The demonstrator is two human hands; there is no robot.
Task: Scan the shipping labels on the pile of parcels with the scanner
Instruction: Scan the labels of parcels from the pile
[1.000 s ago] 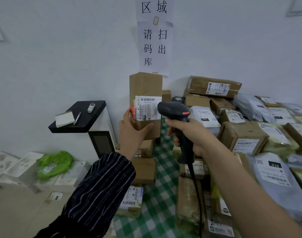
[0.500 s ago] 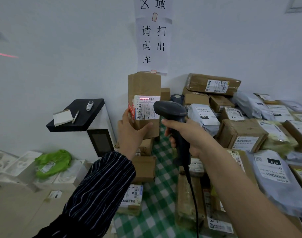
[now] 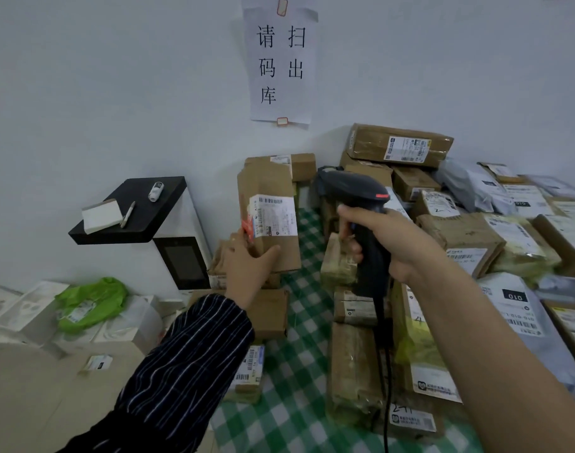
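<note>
Dim flat indoor light, soft shadows, slight blur, wide-angle edge distortion

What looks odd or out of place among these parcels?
Only small things: the cardboard box in the left hand leans tilted, its top looks creased, and its shipping label wraps round a corner. The right hand holds the scanner beside it.

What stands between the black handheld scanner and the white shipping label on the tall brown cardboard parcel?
Nothing visible. The gap between the black handheld scanner in the right hand and the white shipping label is open. The left hand grips the tall brown cardboard parcel low down, thumb below the label.
</note>
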